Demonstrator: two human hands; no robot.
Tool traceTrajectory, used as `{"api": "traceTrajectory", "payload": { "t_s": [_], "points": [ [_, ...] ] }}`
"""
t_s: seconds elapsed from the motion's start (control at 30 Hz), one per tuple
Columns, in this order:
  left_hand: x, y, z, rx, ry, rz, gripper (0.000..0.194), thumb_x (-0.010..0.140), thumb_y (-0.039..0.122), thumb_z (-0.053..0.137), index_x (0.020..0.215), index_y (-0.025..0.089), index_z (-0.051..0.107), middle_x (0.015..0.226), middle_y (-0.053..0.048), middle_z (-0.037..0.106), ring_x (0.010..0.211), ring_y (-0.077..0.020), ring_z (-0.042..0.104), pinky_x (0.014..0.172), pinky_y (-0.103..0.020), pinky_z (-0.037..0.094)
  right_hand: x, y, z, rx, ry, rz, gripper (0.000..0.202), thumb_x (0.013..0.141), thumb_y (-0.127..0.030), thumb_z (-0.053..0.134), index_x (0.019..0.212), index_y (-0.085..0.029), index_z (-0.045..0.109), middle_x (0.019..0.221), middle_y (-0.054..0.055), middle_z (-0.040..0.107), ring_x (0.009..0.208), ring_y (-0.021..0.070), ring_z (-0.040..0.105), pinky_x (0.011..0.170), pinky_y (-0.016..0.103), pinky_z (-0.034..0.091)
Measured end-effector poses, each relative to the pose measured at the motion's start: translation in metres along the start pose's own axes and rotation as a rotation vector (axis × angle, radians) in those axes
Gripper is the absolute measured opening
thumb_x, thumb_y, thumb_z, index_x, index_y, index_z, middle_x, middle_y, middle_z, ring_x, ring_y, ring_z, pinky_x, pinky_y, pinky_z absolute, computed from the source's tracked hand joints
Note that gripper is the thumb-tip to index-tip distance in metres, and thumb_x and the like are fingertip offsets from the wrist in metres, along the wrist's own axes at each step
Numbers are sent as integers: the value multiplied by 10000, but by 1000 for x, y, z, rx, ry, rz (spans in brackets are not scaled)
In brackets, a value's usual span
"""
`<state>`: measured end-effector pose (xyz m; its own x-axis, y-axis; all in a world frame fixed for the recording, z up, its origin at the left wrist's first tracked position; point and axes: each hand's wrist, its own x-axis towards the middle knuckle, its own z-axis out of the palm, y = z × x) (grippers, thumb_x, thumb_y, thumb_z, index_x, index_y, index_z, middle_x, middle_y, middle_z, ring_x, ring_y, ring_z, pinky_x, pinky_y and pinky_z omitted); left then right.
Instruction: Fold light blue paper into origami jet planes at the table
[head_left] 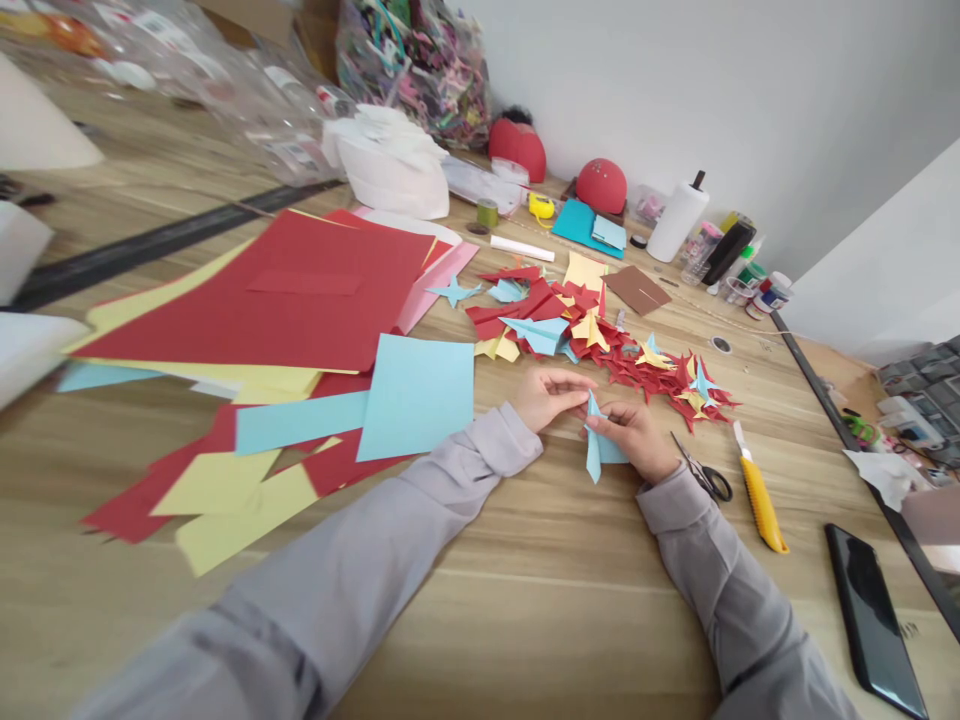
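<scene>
A folded light-blue paper piece [594, 462] is held between both hands above the wooden table. My left hand [553, 397] pinches its top tip with thumb and fingers. My right hand [636, 436] grips its right side, the thumb lying on top of the fold. Just beyond the hands lies a pile of folded red, yellow and blue paper shapes [555, 325]. A flat light-blue sheet [420, 395] rests left of my left hand, overlapping a blue strip [300, 422].
Large red sheets [300, 300] and yellow pieces [225, 485] cover the left. Black scissors [709, 478], a yellow cutter [763, 505] and a phone [874, 620] lie to the right. Bottles [731, 250], a tape measure [541, 206] and white tissues [390, 165] stand behind.
</scene>
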<state>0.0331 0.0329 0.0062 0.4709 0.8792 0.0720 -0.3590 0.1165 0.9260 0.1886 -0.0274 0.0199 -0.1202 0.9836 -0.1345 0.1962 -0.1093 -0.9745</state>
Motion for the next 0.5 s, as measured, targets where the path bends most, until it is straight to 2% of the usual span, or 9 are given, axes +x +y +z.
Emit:
{"api": "traceTrajectory", "payload": {
  "t_s": [0.13,0.5],
  "points": [
    [-1,1,0,50,22,10,234,585,258,740,767,118,693,633,-31,695,548,-147,645,584,-288,565,0,-1,1,-9,-5,-14,364,604,-534,725,657,-177,683,616,8,665,520,112,518,494,233,393],
    [-2,3,2,92,42,45,151,631,237,687,726,119,686,605,-30,687,528,-146,641,583,-288,565,1,2,2,-62,48,-58,332,618,-490,731,616,-166,662,576,8,640,482,99,485,458,225,355]
  ]
}}
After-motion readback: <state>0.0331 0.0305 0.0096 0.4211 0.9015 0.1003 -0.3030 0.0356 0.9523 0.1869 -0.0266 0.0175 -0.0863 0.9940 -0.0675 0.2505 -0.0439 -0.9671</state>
